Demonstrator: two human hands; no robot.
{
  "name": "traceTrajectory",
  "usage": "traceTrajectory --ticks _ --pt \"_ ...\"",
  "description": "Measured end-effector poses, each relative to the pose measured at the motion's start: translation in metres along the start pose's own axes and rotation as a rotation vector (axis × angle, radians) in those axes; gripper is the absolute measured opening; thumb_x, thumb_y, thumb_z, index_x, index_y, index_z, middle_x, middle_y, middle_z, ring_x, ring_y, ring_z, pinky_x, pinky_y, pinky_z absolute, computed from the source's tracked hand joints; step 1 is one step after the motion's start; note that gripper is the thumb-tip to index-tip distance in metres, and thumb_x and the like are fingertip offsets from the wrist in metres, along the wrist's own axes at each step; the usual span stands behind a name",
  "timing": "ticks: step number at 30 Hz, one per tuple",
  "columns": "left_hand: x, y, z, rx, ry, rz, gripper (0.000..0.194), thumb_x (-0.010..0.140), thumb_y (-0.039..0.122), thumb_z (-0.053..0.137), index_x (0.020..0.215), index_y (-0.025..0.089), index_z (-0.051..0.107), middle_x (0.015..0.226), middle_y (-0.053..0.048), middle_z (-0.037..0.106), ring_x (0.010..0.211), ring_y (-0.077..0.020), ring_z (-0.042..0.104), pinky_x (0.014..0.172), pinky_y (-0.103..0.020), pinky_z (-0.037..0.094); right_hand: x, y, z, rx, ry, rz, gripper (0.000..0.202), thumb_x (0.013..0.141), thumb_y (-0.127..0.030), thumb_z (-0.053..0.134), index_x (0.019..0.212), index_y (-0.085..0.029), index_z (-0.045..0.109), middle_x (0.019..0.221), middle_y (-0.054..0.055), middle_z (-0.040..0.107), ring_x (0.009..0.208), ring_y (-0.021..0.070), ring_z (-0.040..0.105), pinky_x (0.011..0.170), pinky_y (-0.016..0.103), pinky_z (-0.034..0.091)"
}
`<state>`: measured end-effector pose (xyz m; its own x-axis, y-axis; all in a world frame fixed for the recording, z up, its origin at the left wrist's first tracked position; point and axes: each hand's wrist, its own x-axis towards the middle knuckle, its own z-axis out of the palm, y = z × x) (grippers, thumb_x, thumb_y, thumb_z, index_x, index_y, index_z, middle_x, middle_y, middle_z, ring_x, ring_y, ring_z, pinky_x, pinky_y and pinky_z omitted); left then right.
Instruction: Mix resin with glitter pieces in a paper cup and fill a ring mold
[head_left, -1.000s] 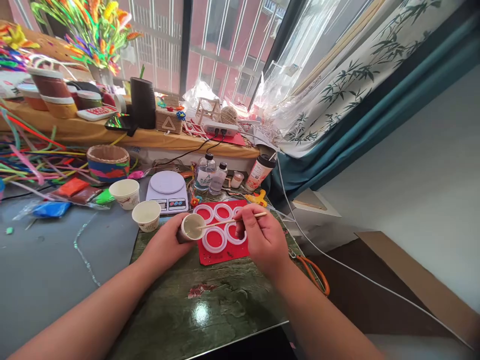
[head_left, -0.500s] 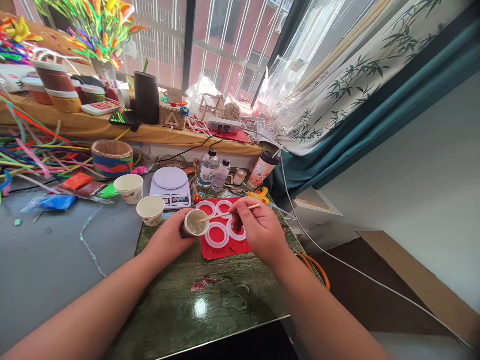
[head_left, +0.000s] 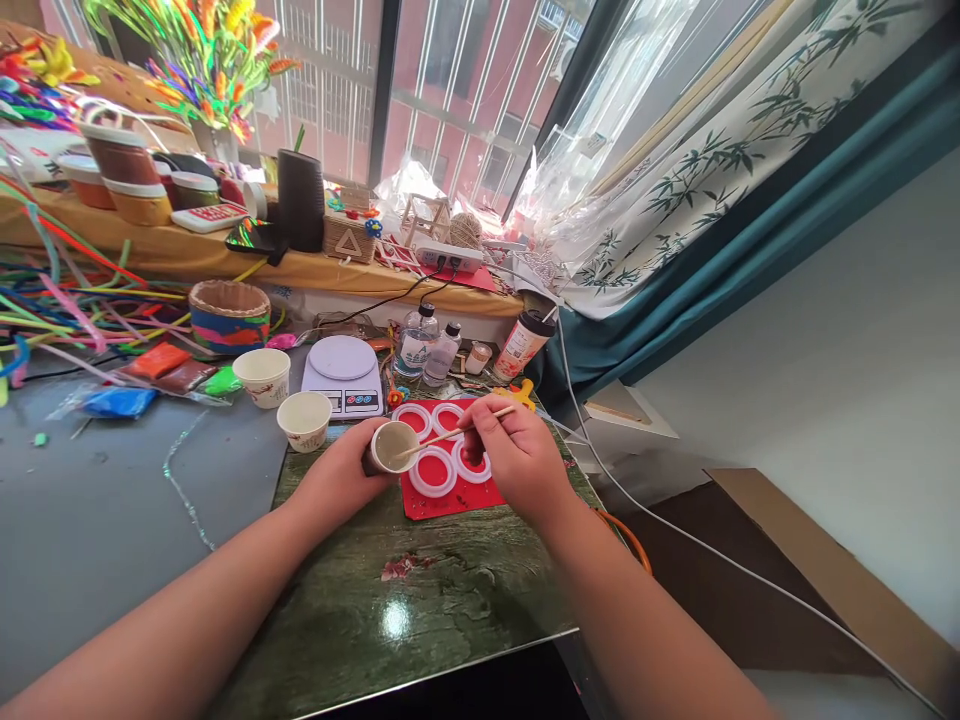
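My left hand (head_left: 349,465) is wrapped round a paper cup (head_left: 394,446), which is tilted so its mouth faces me. A little cloudy liquid seems to lie inside. Between the fingertips of my right hand (head_left: 517,450) is a thin wooden stick (head_left: 442,436), its lower end at the cup's mouth. Just beyond the cup, several white ring-shaped molds (head_left: 433,472) lie on a red mat (head_left: 450,507). My right hand hovers over the mat and partly hides the molds on that side.
Two more paper cups (head_left: 304,420) stand at the left, beside a white kitchen scale (head_left: 342,375). Behind the mat are clear bottles (head_left: 416,345), a small jar (head_left: 478,358) and a lidded drink cup (head_left: 523,347). A white cable (head_left: 622,475) hangs along the table's right side.
The stick's tip has shifted slightly within the cup's mouth. Both hands keep their grips, and the view has moved a little.
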<state>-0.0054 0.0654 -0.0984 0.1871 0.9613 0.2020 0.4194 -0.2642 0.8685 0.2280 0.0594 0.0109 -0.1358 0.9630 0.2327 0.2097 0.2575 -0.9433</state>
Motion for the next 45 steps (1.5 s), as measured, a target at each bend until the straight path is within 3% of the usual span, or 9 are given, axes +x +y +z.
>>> traceTrajectory --ticks 38,45 --pt "-0.003 -0.005 0.003 -0.025 0.020 0.021 0.052 0.080 0.030 0.080 0.131 0.026 0.071 0.135 -0.009 0.079 0.124 -0.0340 0.075 0.108 -0.048 0.060 0.002 -0.012 0.004 0.118 0.045 0.097 0.062 0.081 -0.083 0.081 0.081 -0.021 0.074 0.062 -0.002 0.064 0.057 0.0147 0.062 0.055 0.027 0.054" --pt "-0.003 -0.005 0.001 -0.005 0.018 0.037 0.051 0.080 0.029 0.078 0.130 0.027 0.070 0.134 -0.008 0.079 0.124 -0.0335 0.074 0.107 -0.048 0.060 0.010 0.015 0.005 0.242 0.048 0.238 0.062 0.073 -0.079 0.088 0.085 -0.021 0.069 0.060 -0.004 0.067 0.048 0.0134 0.061 0.047 0.026 0.053"
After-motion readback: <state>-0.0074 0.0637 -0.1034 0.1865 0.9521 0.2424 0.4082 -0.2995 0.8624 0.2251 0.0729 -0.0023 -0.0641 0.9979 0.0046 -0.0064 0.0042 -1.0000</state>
